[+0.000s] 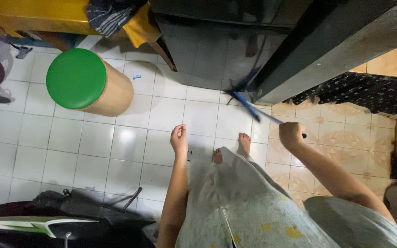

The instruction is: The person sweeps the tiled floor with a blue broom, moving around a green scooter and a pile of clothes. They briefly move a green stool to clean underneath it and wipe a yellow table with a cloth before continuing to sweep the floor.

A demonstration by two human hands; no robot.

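Head view, looking straight down: your right hand (292,134) is closed around the thin blue broom handle with a black end (258,113), and the black tip pokes out just past your fist. From that hand the stick runs up and to the left, and its far end sits at the foot of the tall glossy black cabinet (217,50), right in the gap beside the grey concrete wall (345,41). So its long axis is a diagonal, with the working end pointing away from you into that corner.

Your left hand (179,138) hangs loosely curled, holding nothing. Well off to its left stands the round green-topped stool with a tan body (86,82).

Progress-wise, I'd guess you're mid-sweep: a few dark specks lie on the white tiled floor (93,147) just right of that left hand, and a small blue scrap lies up near the stool.
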